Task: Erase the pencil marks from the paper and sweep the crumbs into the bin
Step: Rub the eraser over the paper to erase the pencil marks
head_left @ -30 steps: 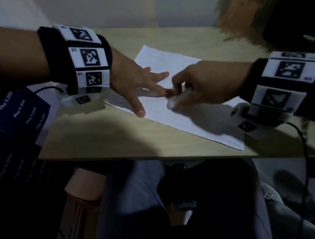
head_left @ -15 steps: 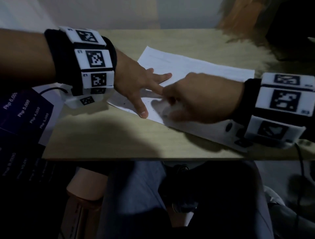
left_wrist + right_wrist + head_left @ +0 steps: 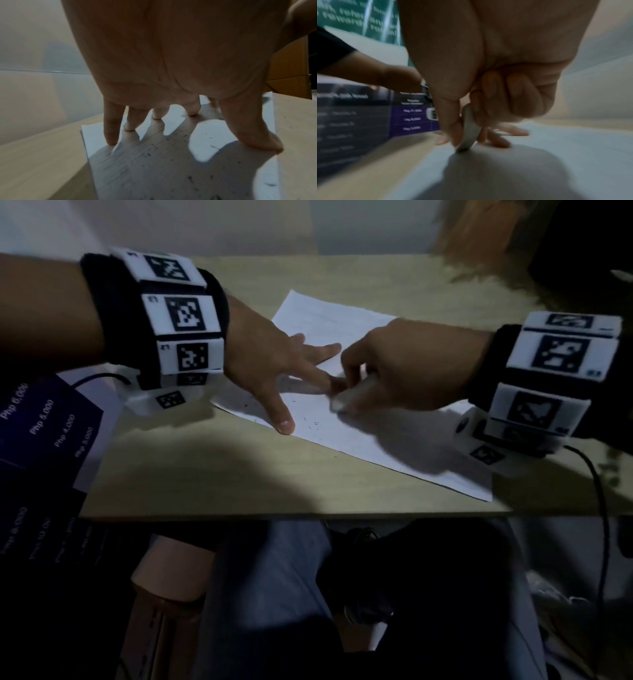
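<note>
A white sheet of paper (image 3: 342,323) lies slanted on the light wooden table (image 3: 205,474). My left hand (image 3: 274,364) presses it flat with spread, straight fingers (image 3: 111,129), the thumb near the paper's front edge. My right hand (image 3: 394,371) pinches a white eraser (image 3: 349,397) between thumb and fingers, its lower end on the paper right beside my left index fingertip. The right wrist view shows the eraser (image 3: 468,129) held upright against the sheet. Dark crumbs (image 3: 154,152) and short pencil marks (image 3: 310,424) dot the paper around my left hand. No bin shows in any view.
A dark purple printed leaflet (image 3: 44,422) lies at the table's left edge. A black cable (image 3: 596,491) runs off the right wrist device over the table's front edge. My legs are under the table. A brown cardboard box (image 3: 288,67) stands behind the table.
My right hand with the eraser has rubbed back and forth: it slid left and toward me, then moved back right and away. My left hand has stayed pressed on the paper.
</note>
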`<action>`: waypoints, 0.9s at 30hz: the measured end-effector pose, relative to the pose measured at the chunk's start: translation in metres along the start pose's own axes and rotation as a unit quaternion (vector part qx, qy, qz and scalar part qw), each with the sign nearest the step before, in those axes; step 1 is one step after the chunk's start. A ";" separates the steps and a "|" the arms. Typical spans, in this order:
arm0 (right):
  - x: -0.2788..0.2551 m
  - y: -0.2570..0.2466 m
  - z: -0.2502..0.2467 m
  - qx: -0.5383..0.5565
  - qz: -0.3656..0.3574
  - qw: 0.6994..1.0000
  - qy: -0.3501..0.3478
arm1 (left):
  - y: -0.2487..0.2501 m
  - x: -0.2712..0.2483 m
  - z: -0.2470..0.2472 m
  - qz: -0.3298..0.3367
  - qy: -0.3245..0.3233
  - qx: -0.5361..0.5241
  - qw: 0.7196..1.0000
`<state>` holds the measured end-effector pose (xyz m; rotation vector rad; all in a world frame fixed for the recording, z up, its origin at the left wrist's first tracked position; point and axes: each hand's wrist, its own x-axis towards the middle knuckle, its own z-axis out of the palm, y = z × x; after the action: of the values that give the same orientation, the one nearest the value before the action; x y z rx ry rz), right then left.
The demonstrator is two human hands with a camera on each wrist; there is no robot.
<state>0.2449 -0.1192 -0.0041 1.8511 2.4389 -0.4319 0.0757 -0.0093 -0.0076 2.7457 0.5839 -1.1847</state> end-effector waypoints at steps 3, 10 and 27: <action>-0.008 -0.004 0.011 -0.037 -0.020 0.999 0.032 | -0.001 0.002 0.001 -0.017 -0.003 0.012 1.000; -0.017 0.005 0.006 -0.022 0.004 1.000 0.001 | 0.003 -0.001 -0.001 -0.041 -0.013 0.012 0.999; -0.033 0.000 0.012 -0.072 -0.013 0.997 0.030 | 0.008 -0.003 -0.001 -0.021 0.033 -0.022 0.999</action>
<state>0.2530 -0.1533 -0.0089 1.8015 2.4609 -0.1976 0.0777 -0.0175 -0.0046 2.7570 0.6706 -1.0804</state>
